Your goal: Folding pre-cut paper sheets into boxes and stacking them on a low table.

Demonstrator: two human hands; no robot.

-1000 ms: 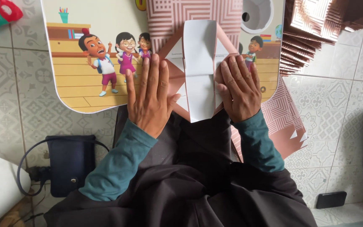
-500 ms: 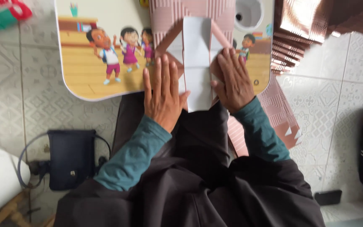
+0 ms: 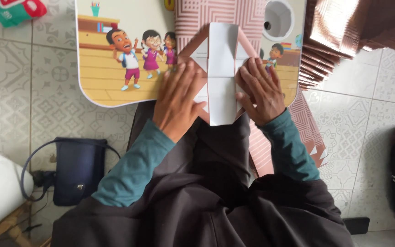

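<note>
Folded paper (image 3: 222,73) showed white inside with pink patterned edges, left hand (image 3: 179,98) spread flat on it, right hand (image 3: 259,91) pressed flat too, cartoon lap table (image 3: 115,55) beneath.

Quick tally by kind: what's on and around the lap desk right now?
Hands: 2, left hand and right hand, both flat on the paper
Folded paper: 1
Lap desk: 1
Stack of patterned sheets: 1
Dark bag: 1
Total: 6

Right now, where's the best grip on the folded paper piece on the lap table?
Probably the near white end of the folded paper piece, from the person's side: it overhangs the lap table edge, between the left hand and right hand, which lie flat on it.
</note>
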